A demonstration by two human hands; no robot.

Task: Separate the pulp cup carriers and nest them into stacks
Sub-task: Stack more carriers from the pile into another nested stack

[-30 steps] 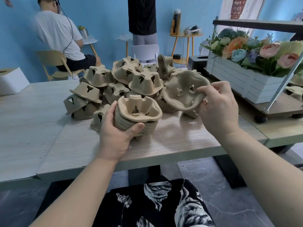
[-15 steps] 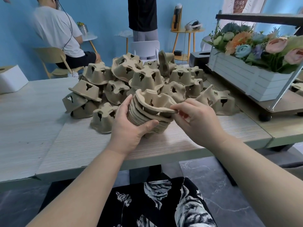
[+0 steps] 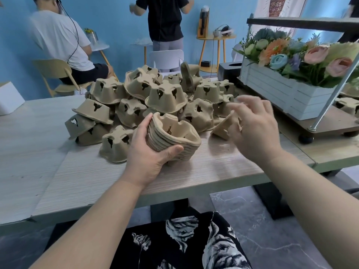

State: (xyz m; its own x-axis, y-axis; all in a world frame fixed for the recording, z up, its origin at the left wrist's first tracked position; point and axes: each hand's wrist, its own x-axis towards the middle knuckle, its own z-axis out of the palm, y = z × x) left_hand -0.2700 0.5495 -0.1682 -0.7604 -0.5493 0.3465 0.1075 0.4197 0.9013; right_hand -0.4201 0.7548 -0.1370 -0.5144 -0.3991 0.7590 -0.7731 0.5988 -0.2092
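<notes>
We are holding the nested stack [image 3: 171,140] of pulp cup carriers in our left hand [image 3: 147,158], just above the bench [image 3: 58,167] near its front edge; the fingers are curling round the far side of the stack and the thumb is pressing on its near rim, with the open cups facing up. The top carrier looks fully seated, so we judge that one nesting is done and the next pick is in hand.

At three o'clock from the stack, our right hand [image 3: 252,127] is hovering with its fingers spread wide and holding nothing, right over a tilted loose carrier [image 3: 225,127] lying on the bench. Whether the fingertips are touching it, we cannot tell; they are blurred.

At twelve o'clock, and round to nine, the unsorted pile [image 3: 155,96] is sitting heaped, most pieces upside down.

The next move calls for closing on that tilted carrier, turning it cups-up and lining its lobes with the stack before pressing it in.

At two o'clock a white flower box [image 3: 275,94] is standing on a low trolley.
</notes>
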